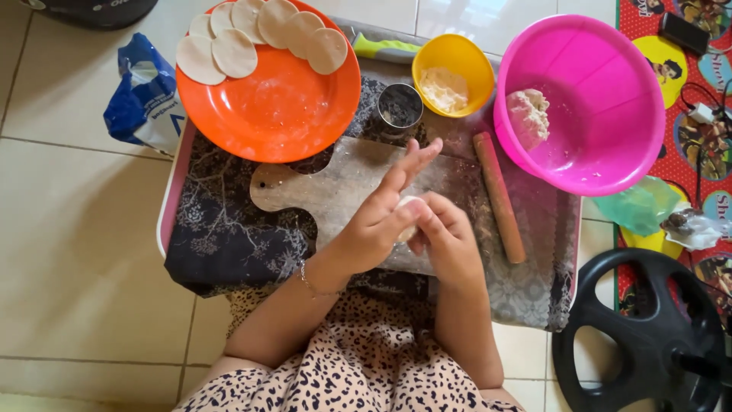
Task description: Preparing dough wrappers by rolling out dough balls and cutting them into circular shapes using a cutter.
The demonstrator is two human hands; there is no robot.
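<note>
My left hand (pixel 379 217) and my right hand (pixel 448 238) are pressed together over a wooden board (pixel 320 191), with a small pale ball of dough (pixel 407 207) between them. The left hand's fingers are stretched flat over the dough, and the right hand cups it from below. A wooden rolling pin (pixel 499 197) lies to the right of the board. An orange plate (pixel 274 107) at the back left holds several flat round dough discs (pixel 233 52) along its far rim.
A pink bowl (pixel 602 114) with a lump of dough (pixel 528 116) stands at the back right. Beside it are a yellow bowl of flour (pixel 453 75) and a round metal cutter (pixel 400 106). A blue bag (pixel 145 95) lies on the floor left, a black steering wheel (pixel 648 336) lower right.
</note>
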